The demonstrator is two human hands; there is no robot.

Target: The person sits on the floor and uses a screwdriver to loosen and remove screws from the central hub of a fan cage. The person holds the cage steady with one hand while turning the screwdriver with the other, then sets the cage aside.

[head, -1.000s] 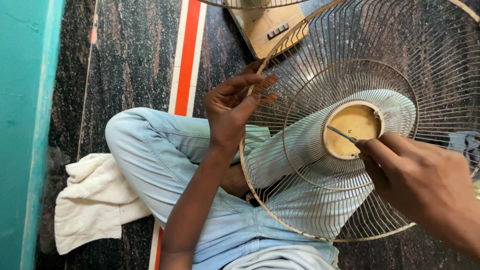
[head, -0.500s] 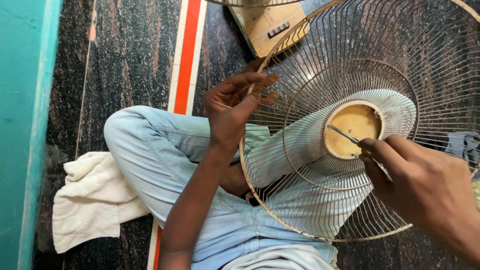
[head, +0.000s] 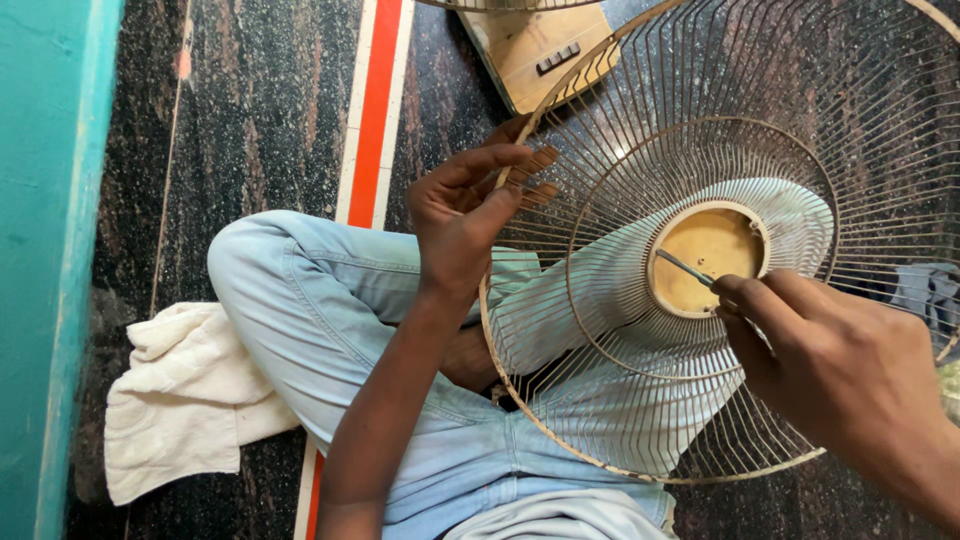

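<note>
Right grip: right hand (head: 850,375) is pinched shut on a thin metal tool (head: 685,268), whose tip lies on the yellowish round hub plate (head: 708,258) at the middle of the wire fan guard (head: 640,400).
Left grip: left hand (head: 462,222) hooks its fingers through the wires at the guard's left rim, curled closed on the rim and steadying it.
Change, head view: against the earlier pictures the tool tip sits at nearly the same spot on the hub and the left fingers have barely shifted on the wires; the guard has not turned.
Meaning: judged from that, the work at the hub is a slow prying or scraping in one place, with the guard held still.
Guard position: tilted over the person's jeans-clad lap (head: 330,310), above the dark stone floor (head: 250,120).
Nearby: white cloth (head: 180,400) on the floor beside the knee; a wooden box (head: 540,50) beyond the guard; a red and white floor stripe (head: 375,100).
</note>
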